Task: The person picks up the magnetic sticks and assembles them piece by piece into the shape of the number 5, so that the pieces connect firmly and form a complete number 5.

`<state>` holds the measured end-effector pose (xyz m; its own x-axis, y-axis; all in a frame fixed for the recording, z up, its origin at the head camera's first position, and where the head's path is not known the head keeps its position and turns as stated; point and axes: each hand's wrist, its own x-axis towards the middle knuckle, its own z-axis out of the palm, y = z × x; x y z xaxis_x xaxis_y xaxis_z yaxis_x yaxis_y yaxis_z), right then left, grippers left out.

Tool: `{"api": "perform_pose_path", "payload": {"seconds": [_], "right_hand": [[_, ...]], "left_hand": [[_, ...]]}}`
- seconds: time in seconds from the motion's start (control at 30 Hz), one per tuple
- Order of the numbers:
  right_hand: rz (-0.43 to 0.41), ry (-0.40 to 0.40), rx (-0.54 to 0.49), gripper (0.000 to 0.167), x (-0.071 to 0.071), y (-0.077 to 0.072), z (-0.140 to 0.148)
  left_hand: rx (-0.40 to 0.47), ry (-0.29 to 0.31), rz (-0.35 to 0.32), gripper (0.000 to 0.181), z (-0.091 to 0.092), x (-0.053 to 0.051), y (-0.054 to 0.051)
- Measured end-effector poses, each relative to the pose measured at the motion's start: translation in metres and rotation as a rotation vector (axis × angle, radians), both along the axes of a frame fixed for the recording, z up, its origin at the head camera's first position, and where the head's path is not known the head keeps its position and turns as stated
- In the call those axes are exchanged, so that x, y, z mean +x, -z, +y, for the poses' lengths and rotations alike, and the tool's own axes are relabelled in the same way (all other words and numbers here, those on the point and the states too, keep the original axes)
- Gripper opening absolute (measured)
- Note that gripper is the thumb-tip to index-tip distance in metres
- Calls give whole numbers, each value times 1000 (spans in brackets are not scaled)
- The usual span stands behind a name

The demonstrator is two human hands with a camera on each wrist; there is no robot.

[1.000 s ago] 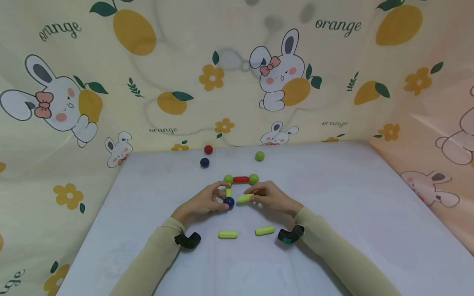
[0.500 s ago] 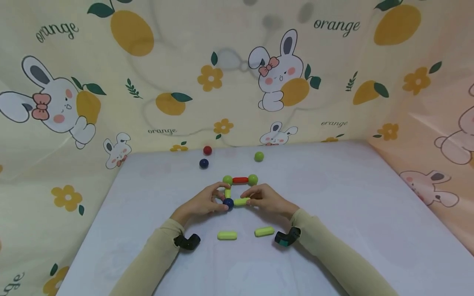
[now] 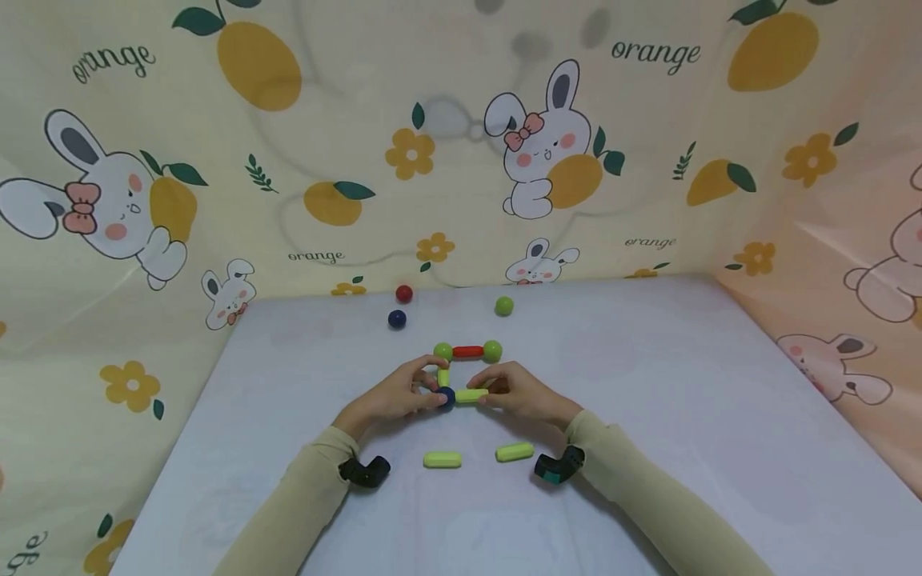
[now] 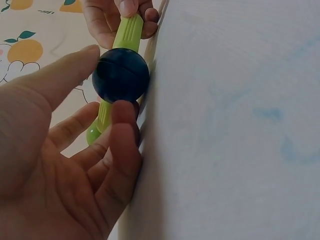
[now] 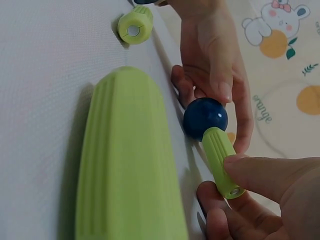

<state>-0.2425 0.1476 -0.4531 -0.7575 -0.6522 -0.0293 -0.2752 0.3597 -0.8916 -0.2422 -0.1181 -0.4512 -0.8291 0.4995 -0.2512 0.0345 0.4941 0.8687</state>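
In the head view my left hand holds a dark blue ball between thumb and fingers. A yellow-green magnetic rod runs from that ball back to a green ball. A red rod links this one to a second green ball. My right hand pinches another yellow-green rod by its right part. Seen from the right wrist, this rod meets the blue ball end-on. The left wrist view shows fingertips around the ball.
Two loose yellow-green rods lie on the white table nearer the body. Toward the back sit a red ball, a second blue ball and a loose green ball. A printed cloth hangs behind.
My right hand has moved left and slightly down with its rod. The rod's end, apart from the blue ball a second ago, now touches it. My left hand stays in place.
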Motion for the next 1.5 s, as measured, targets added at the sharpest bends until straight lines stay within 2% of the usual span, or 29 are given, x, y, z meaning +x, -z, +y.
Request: {"api": "perform_pose_path", "payload": {"seconds": [0.33, 0.5, 0.63, 0.8, 0.97, 1.13, 1.5], "right_hand": [[36, 2, 21, 30, -3, -3, 2], [57, 60, 54, 28, -8, -6, 9], [80, 129, 38, 30, -16, -15, 17], [48, 213, -7, 35, -33, -29, 30], [59, 293, 27, 39, -55, -35, 45], [42, 367, 47, 42, -75, -28, 53], [-3, 477, -31, 43, -111, -10, 46]], "left_hand": [[5, -19, 10, 56, -1, 0, -1], [-4, -21, -5, 56, 1, 1, -1], [-7, -33, -14, 55, 2, 2, -1], [-6, -41, -22, 56, 0, 3, 1], [3, -43, -20, 56, 1, 2, -1], [2, -30, -18, 56, 3, 1, 0], [-2, -38, -19, 56, 4, 3, -1]]}}
